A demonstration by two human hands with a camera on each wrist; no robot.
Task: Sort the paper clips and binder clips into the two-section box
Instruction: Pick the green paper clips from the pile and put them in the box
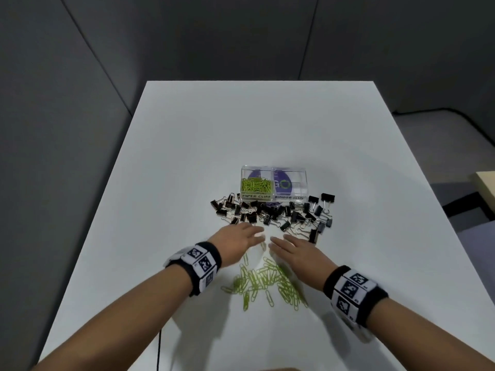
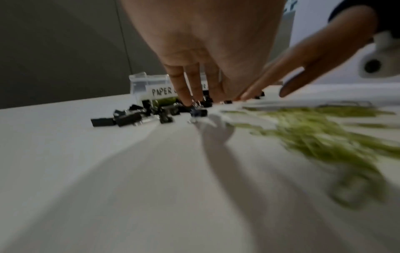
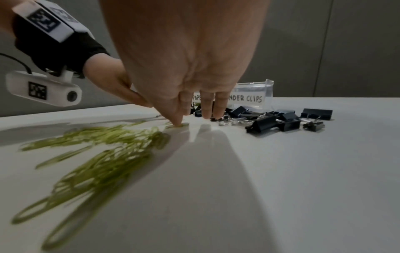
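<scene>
Between the outstretched fingers and the wrists, loose green paper clips [image 1: 263,281] lie scattered on the white tabletop [image 1: 375,183]; black binder clips [image 1: 270,212] are heaped just beyond the fingertips, against the clear two-section box [image 1: 274,183], whose left section already holds paper clips. Both the left hand [image 1: 238,241] and right hand [image 1: 297,253] reach forward palm-down, fingers straight and slightly spread, holding nothing, one right fingertip [image 3: 177,122] pressing a clip. Light, slippery wire clips likely suit raking together; the stiffer binder clips, pinching by their bodies.
</scene>
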